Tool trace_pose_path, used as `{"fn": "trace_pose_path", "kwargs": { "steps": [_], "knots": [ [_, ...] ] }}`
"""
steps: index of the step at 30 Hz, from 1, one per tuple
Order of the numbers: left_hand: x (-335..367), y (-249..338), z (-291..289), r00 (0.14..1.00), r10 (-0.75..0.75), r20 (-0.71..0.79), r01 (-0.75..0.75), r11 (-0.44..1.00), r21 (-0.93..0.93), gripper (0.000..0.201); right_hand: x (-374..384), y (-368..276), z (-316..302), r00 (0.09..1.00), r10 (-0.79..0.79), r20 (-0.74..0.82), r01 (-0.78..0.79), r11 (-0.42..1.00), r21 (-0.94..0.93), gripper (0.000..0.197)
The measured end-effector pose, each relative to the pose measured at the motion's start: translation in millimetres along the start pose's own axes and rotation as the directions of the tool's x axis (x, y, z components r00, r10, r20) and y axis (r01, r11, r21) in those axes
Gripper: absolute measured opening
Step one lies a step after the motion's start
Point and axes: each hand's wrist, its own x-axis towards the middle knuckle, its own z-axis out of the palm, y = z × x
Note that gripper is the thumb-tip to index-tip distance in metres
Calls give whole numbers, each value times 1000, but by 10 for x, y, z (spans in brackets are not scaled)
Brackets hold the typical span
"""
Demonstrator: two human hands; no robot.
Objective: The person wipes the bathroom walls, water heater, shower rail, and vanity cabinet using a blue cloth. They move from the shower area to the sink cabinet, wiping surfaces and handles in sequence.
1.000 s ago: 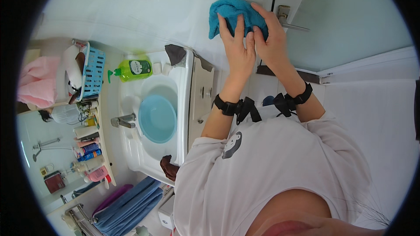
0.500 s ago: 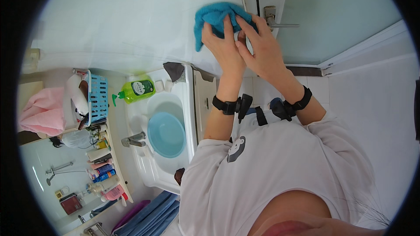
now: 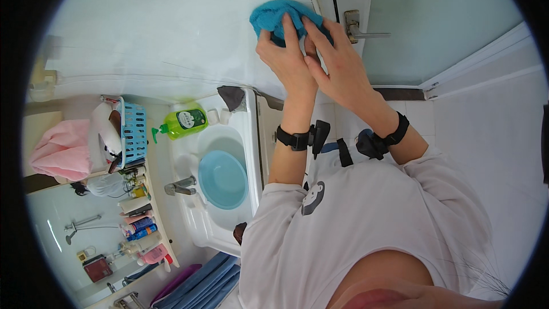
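A bunched blue cloth [image 3: 280, 16] lies against the glossy white wall [image 3: 171, 17] at the top. My left hand [image 3: 290, 62] grips its near side, with the fingertips sunk into the folds. Close beside it, my right hand [image 3: 338, 60] has its fingers bent over the cloth's right part. The two hands nearly touch at the thumbs, and part of the cloth is hidden behind the fingers. Black straps with small dark devices sit on both wrists.
To the right of the cloth is a door handle [image 3: 366, 35]. The white sink [image 3: 214, 232] at left holds a light blue basin [image 3: 224, 180], beside a faucet [image 3: 180, 186] and a green pump bottle [image 3: 182, 123]. A blue basket [image 3: 135, 131] and a shelf of toiletries stand farther left.
Both hands and the cloth have shifted slightly left and up along the wall, and the cloth is bunched more. The sink area appears a little farther right in the view.
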Motion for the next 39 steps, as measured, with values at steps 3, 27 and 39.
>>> {"fn": "trace_pose_path", "kwargs": {
  "steps": [3, 27, 39],
  "knots": [
    [94, -38, -13, 999, -35, 10, 34, 993, 116, 51, 80, 4, -29, 988, -114, -105, 117, 993, 15, 65],
    [323, -52, -90, 993, -50, -109, 51, 999, -1, 66, 93, -103, -84, 983, -149, -109, 162, 980, 119, 63],
    [45, -139, 22, 975, 221, -31, -217, 973, 82, 44, -63, 111, -129, 999, -29, -30, 31, 998, 50, 59]
  ]
}}
